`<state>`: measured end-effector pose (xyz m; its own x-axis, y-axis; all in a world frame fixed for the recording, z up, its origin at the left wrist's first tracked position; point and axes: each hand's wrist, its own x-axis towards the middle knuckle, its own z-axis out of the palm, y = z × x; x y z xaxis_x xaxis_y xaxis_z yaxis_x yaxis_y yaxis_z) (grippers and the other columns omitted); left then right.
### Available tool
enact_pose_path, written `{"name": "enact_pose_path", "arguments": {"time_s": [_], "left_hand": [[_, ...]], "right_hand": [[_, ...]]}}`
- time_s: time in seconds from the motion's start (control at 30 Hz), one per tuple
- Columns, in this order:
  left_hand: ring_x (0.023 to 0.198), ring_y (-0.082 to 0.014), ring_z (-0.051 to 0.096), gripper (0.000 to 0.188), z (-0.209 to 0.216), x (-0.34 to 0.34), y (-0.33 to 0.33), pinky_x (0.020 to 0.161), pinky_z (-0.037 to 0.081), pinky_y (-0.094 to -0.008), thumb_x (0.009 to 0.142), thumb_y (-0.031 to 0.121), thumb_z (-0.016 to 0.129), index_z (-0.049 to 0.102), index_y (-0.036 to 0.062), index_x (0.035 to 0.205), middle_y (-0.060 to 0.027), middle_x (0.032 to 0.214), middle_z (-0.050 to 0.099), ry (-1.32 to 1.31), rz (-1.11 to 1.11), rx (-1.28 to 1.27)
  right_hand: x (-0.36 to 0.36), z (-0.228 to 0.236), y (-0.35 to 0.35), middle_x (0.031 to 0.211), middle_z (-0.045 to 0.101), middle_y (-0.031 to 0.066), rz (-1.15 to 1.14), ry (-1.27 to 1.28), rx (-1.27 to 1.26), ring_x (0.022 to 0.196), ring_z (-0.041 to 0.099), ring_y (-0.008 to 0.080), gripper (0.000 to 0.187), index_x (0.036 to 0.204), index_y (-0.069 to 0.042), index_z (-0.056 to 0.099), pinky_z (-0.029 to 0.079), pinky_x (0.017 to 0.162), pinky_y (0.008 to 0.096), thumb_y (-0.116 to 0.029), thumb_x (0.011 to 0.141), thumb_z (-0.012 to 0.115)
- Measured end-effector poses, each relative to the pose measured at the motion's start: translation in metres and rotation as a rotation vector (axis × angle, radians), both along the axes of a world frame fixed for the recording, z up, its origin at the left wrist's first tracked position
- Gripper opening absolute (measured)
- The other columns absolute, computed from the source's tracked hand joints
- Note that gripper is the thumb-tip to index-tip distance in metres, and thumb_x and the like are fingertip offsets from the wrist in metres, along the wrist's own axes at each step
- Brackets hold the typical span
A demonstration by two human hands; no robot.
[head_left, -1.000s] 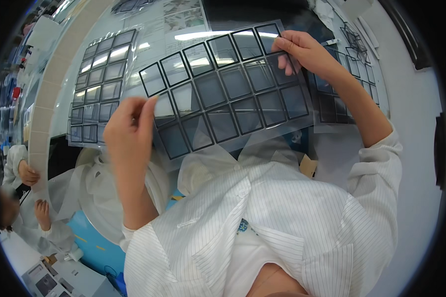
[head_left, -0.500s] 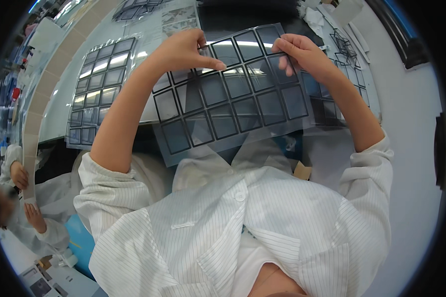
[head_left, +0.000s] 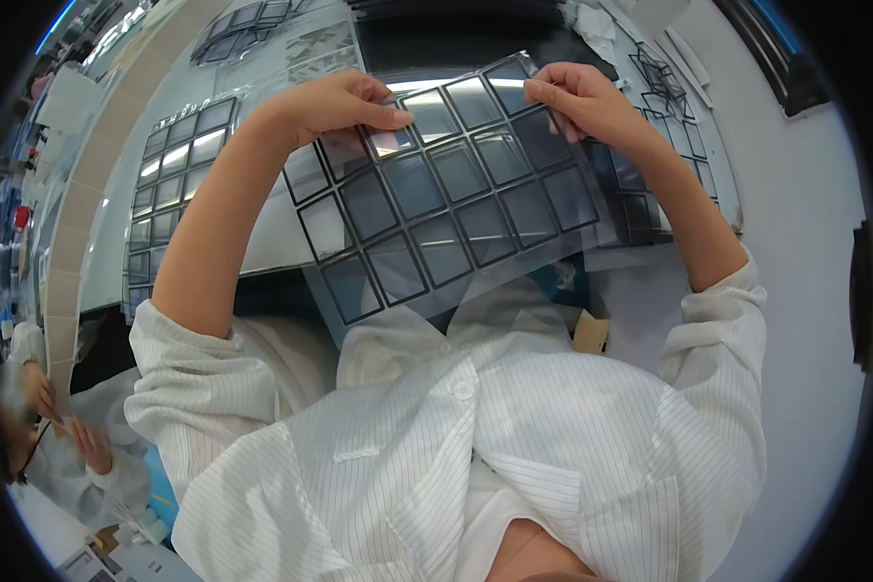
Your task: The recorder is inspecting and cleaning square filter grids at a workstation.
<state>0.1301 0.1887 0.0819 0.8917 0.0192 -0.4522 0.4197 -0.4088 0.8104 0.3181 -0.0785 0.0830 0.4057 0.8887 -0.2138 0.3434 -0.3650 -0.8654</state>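
Observation:
A clear plastic sheet [head_left: 456,199] with rows of black-framed rectangular panes hangs tilted in front of my chest, over the near edge of the table. My left hand [head_left: 344,109] is closed on its far edge near the left corner, with the thumb on top. At the far right corner my right hand [head_left: 582,102] pinches the sheet between thumb and fingers. My shirt shows through the clear border at the bottom.
A similar paned sheet [head_left: 179,184] lies on the table to the left. Further framed panes [head_left: 640,209] and loose black frames [head_left: 662,85] lie at the right. A black mat [head_left: 456,44] is at the back. Another person's hands [head_left: 92,446] show at the far left.
My left hand has slid left along the sheet's far edge. The sheet slopes a little more, its left end lower. The whole view has also shifted slightly.

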Motion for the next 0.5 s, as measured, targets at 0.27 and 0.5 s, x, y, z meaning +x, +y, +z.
{"name": "enact_pose_path", "arguments": {"time_s": [0.27, 0.5], "left_hand": [[0.063, -0.001, 0.053, 0.028, -0.005, 0.007, 0.008, 0.056, 0.042, -0.0162, 0.088, 0.04, 0.072, 0.066, 0.0122, 0.083, 0.0069, 0.071, 0.06, 0.073, -0.023, -0.08], [0.064, -0.001, 0.055, 0.03, -0.002, 0.005, -0.001, 0.057, 0.045, -0.0185, 0.091, 0.043, 0.067, 0.065, 0.0131, 0.086, 0.0079, 0.072, 0.061, 0.081, 0.086, -0.081]], "right_hand": [[-0.044, 0.007, 0.011, 0.079, 0.059, 0.0051, 0.205, -0.866, 0.27, 0.063, 0.055, 0.0169, 0.02, 0.112, -0.009, 0.062, 0.044, 0.058, 0.0296, -0.017, 0.093, 0.062], [-0.085, -0.005, 0.028, 0.087, 0.059, 0.0053, 0.466, -0.958, 0.161, 0.071, 0.062, 0.0222, 0.052, 0.14, -0.016, 0.048, 0.052, 0.059, 0.0334, -0.01, 0.089, 0.059]]}}
